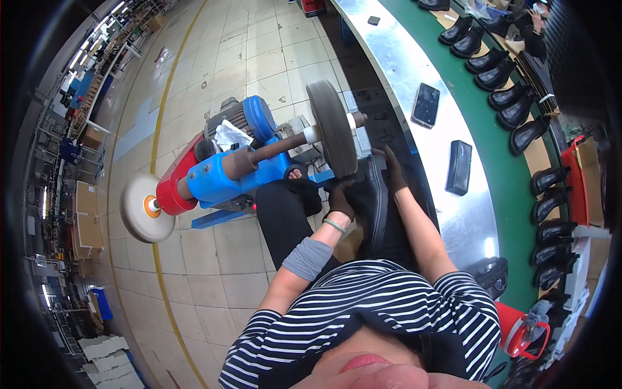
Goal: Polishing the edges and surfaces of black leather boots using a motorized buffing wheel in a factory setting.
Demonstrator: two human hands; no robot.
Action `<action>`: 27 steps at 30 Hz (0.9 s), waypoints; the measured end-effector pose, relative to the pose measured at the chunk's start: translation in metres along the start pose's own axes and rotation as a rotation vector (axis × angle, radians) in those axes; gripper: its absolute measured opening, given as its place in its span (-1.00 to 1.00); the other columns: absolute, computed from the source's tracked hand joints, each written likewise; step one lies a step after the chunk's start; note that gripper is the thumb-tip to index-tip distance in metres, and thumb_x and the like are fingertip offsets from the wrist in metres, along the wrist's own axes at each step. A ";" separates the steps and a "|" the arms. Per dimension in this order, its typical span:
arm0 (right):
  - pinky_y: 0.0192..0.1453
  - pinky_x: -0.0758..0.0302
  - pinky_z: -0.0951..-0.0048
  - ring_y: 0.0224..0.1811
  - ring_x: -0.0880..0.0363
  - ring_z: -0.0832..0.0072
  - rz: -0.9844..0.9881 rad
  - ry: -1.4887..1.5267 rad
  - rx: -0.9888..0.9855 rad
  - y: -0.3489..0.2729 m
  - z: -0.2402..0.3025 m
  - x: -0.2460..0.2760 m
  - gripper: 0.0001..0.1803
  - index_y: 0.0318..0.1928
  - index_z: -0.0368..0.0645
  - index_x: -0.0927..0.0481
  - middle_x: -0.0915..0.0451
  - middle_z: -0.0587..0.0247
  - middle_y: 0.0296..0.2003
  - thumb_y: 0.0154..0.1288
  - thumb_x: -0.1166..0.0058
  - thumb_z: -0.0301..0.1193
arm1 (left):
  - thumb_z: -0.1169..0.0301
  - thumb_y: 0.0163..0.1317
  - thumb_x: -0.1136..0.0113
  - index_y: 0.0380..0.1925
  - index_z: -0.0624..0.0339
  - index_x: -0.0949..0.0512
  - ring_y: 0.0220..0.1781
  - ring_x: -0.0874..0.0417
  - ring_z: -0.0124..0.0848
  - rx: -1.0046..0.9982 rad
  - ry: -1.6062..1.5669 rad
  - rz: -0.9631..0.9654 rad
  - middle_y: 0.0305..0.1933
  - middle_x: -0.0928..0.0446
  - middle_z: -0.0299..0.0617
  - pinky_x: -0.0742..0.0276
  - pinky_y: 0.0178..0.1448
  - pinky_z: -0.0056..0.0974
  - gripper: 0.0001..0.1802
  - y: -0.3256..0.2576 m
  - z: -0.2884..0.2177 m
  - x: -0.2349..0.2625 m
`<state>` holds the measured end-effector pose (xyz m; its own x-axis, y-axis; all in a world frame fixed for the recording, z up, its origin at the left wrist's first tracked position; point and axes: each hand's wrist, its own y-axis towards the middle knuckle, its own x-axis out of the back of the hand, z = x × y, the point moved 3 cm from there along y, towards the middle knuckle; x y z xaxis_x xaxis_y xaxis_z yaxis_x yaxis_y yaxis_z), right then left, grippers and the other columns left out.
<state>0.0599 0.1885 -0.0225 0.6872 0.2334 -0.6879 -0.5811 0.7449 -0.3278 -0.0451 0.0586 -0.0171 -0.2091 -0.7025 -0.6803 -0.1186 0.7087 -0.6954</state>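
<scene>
Striped shirt [363,305] nearest; both hands [366,185] grip black shoe [372,201] against wheel [332,126].

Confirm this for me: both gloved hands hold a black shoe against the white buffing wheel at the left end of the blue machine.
Not quite. The left hand and right hand do hold the black shoe, but against the dark grey wheel at the right end of the blue machine. The white wheel at the left end is untouched, as the head view shows.
</scene>
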 end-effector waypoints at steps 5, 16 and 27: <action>0.05 -0.40 0.46 -0.09 -0.49 0.43 -0.003 -0.170 0.003 -0.045 0.026 -0.015 -0.39 0.12 -0.20 -0.38 -0.49 0.21 -0.10 0.02 -0.22 -0.34 | 0.38 -0.05 -0.15 -0.45 0.22 -0.57 -0.28 -0.62 -0.25 0.021 -0.033 0.065 -0.34 -0.61 -0.16 -0.53 -0.01 -0.21 -0.83 -0.009 0.017 0.003; -0.06 -0.47 0.15 -0.07 -0.48 0.02 0.014 -1.590 0.634 -0.109 0.055 -0.141 -0.12 0.13 -0.14 -0.26 -0.44 -0.01 -0.09 -0.30 -0.37 -0.25 | 0.03 0.34 0.20 0.05 0.10 -0.43 0.05 -0.52 -0.22 -0.127 0.171 0.332 0.07 -0.48 -0.15 -0.38 0.20 -0.10 -0.52 0.007 0.006 -0.033; 0.15 -0.06 -0.25 0.18 -0.20 0.00 0.005 -2.056 0.769 -0.171 0.036 -0.094 -0.06 0.23 -0.05 -0.25 -0.29 -0.01 0.11 -0.26 -0.31 -0.11 | 0.02 0.35 0.22 0.06 0.09 -0.43 0.08 -0.50 -0.22 -0.091 0.043 0.583 0.08 -0.48 -0.17 -0.34 0.24 -0.10 -0.51 0.090 -0.002 0.024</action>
<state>0.1102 0.0617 0.1212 0.3647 -0.0015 0.9311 -0.7045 0.6534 0.2770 -0.0628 0.1053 -0.0958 -0.3038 -0.1937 -0.9328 -0.0544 0.9810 -0.1860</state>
